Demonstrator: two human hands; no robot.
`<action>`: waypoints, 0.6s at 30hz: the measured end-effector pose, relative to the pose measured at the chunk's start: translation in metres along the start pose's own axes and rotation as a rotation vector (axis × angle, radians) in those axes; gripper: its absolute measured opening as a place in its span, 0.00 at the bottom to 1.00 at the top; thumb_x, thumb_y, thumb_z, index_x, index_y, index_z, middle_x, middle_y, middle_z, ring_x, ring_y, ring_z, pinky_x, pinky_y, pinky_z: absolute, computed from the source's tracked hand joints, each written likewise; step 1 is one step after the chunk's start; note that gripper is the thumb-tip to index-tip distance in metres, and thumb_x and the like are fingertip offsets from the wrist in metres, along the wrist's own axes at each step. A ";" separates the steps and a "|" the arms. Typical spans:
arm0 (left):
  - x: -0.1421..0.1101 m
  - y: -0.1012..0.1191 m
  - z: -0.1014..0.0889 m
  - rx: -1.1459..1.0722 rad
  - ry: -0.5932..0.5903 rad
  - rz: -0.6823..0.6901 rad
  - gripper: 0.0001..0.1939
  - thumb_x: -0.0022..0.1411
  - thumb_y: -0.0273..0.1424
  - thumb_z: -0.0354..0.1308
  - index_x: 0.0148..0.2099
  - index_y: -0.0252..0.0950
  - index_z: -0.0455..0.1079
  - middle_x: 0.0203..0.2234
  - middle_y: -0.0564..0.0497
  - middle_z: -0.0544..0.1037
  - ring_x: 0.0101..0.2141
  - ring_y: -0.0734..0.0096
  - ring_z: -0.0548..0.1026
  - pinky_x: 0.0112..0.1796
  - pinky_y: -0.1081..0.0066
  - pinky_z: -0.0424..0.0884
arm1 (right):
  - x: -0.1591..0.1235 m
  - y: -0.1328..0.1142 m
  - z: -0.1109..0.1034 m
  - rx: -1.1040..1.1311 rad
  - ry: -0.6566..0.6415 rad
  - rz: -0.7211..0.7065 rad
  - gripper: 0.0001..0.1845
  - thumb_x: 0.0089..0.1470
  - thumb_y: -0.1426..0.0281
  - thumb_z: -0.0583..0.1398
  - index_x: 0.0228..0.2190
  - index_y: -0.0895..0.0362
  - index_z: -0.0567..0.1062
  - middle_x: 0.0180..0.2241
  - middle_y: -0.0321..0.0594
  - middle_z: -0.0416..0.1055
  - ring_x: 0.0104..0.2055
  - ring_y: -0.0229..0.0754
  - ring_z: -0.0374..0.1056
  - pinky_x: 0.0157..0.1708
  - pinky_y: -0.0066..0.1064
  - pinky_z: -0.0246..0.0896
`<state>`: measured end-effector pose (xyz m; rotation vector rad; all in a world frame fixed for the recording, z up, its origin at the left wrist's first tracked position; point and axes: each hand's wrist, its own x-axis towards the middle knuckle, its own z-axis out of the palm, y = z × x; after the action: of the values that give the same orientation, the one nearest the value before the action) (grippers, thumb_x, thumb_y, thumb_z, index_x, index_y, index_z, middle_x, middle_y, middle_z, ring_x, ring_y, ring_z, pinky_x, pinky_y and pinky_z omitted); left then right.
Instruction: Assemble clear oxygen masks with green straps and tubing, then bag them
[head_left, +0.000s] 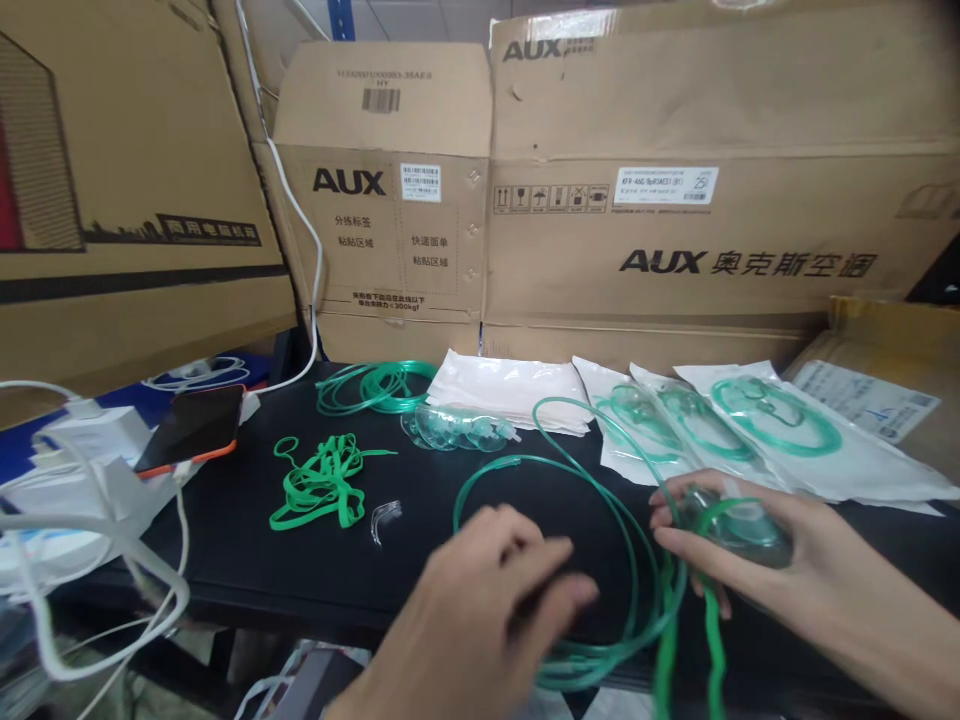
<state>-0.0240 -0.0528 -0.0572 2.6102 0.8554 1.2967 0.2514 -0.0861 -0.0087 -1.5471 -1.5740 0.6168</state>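
Cardboard boxes (712,230): the far side of the table is being screened by printed brown panels.
Black table (427,500): packets and loose parts are being borne on its top.
White packets (847,470): green tubing is being enclosed in those at the right rear.
Loose tubing (600,660): a wide green loop is being formed between the two hands.
Left hand (487,590): the fingers are being spread loosely, thumb apart, with nothing visibly gripped; owing to blur, contact with the tubing cannot be told.
Right hand (814,540): a clear mask (739,530) is being clasped between thumb and fingers, over the table's right part.
Green straps (712,640): these are being hung beneath that hand.
Strap heap (330,485): bright green bands are being bunched at the left.
Thin strips (384,515): these are being supported on the table, just beside the heap.
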 end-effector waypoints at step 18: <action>0.080 -0.028 -0.040 -0.219 -0.123 -0.543 0.14 0.74 0.41 0.58 0.57 0.46 0.74 0.29 0.57 0.83 0.30 0.67 0.83 0.35 0.71 0.74 | 0.028 0.021 0.015 -0.110 0.143 -0.102 0.17 0.54 0.50 0.67 0.41 0.44 0.79 0.39 0.37 0.82 0.41 0.57 0.79 0.46 0.46 0.72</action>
<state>-0.0283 0.0063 0.0150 2.0581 1.2077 1.0000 0.2537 -0.0534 -0.0284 -1.5452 -1.5884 0.3602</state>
